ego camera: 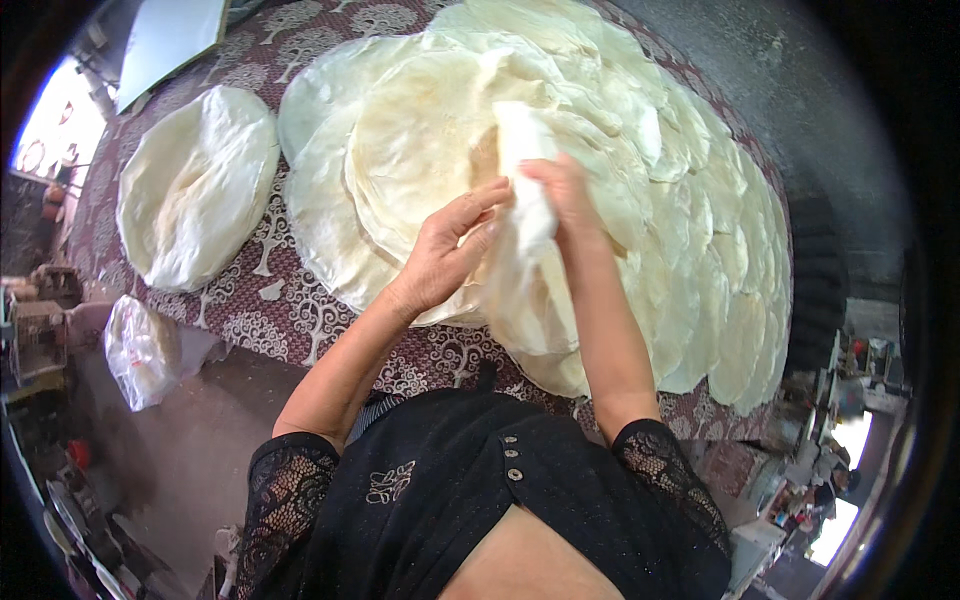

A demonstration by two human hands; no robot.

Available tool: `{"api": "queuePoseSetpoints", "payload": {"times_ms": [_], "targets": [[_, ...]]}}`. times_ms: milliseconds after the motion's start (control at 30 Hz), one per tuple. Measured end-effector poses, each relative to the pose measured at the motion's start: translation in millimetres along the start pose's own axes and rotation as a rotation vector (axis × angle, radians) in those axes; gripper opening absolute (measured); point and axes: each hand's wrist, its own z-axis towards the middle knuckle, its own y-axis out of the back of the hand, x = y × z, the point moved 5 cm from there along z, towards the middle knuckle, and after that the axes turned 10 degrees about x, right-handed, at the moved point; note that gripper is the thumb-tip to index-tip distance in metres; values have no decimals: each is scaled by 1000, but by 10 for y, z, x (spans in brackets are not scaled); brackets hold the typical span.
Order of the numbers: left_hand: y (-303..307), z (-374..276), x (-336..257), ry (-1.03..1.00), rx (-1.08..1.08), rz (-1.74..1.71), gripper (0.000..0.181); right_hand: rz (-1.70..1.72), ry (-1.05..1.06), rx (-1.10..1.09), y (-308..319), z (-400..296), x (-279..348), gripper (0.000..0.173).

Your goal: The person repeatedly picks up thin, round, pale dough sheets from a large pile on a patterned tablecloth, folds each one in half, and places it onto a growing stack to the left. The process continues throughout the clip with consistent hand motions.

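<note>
A folded, pale sheet of thin flatbread (523, 202) hangs upright above the pile, blurred by motion. My right hand (566, 199) grips its right side with bent fingers. My left hand (454, 244) is at the sheet's left edge, thumb and fingers curved towards it; whether they pinch it cannot be made out. Below and behind both hands lies a stack of round flatbreads (420, 142), cream-coloured with faint tan patches. Many more thin sheets (682, 247) overlap to the right.
A separate round flatbread stack (199, 187) lies at the left on the patterned tablecloth (315, 315). A bread scrap (271, 290) is near it. A clear plastic bag (142, 352) hangs by the table's left edge. A white panel (172, 45) stands at the upper left.
</note>
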Motion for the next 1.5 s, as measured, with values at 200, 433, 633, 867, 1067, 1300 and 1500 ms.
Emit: {"api": "queuePoseSetpoints", "payload": {"times_ms": [200,433,633,867,1067,1300,1500], "targets": [[1042,-225,157,186,-536,285,33,147,568,-27,814,-1108,1000,35],[1677,-140,470,341,-605,595,43,-611,673,-460,1571,-1348,2046,38],[1772,42,553,413,-319,-30,45,-694,324,-569,245,-273,1675,33],[1687,162,549,292,-86,-481,39,-825,32,129,-915,1058,-401,22],[1751,168,542,278,-8,-571,40,-386,62,152,-874,1322,-346,18],[1786,175,581,255,45,-627,48,-303,13,193,-861,1283,-335,22],[1696,199,381,184,-95,-484,65,-293,21,164,-864,1266,-354,26]]}}
